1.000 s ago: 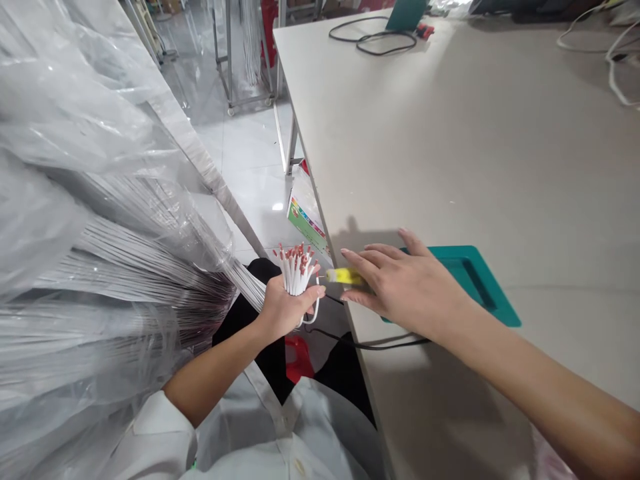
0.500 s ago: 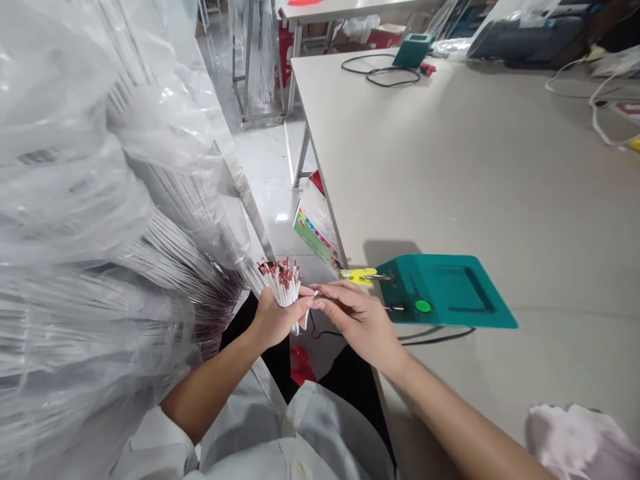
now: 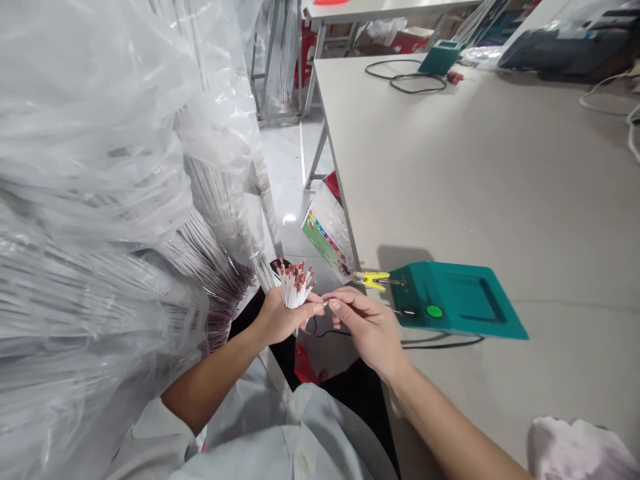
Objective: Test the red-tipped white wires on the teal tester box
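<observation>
My left hand (image 3: pixel 281 321) is closed around an upright bundle of thin white wires (image 3: pixel 296 288) with reddish-brown tips. Its thumb points right and meets the fingertips of my right hand (image 3: pixel 369 328). That hand is pinched, and a tiny pale piece shows at the fingertips, too small to name. Just beyond my right hand, a green tester-like device (image 3: pixel 453 300) with a round green button lies at the table edge. A yellow clip (image 3: pixel 371 279) is attached to a metal post on its left side.
Large plastic-wrapped bundles of white wires (image 3: pixel 210 273) fill the left side. The white table (image 3: pixel 440 180) runs along the right, with another green device (image 3: pixel 441 59) and a black cable farther back. A printed box (image 3: pixel 327 230) stands below the table edge, and a pale cloth (image 3: pixel 575 450) lies bottom right.
The view has shifted, so most things appear slightly farther right. A dark, shiny small piece showed between the fingertips before; now only a pale bit shows. My left hand still grips the bundle.
</observation>
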Demonstrator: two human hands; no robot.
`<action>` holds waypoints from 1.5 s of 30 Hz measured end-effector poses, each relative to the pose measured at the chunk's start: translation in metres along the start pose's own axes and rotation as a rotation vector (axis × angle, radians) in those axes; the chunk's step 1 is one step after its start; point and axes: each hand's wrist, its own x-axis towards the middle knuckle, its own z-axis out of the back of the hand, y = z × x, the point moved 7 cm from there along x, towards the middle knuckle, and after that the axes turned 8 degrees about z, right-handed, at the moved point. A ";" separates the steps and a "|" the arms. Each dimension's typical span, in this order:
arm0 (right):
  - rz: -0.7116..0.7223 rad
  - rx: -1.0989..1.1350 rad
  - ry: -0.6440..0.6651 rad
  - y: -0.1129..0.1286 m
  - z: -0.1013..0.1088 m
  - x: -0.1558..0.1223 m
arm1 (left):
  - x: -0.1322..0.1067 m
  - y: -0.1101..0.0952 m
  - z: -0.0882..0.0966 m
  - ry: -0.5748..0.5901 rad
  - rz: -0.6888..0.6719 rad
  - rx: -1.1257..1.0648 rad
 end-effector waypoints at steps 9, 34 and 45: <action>0.331 -0.533 0.506 0.046 0.009 -0.004 | 0.019 -0.012 0.000 -0.006 0.026 0.019; 0.145 -0.426 0.030 0.001 0.037 0.010 | 0.051 -0.006 -0.036 -0.026 0.035 -0.050; 0.464 -0.859 0.173 0.013 0.028 -0.010 | 0.037 0.012 -0.043 -0.123 -0.066 0.113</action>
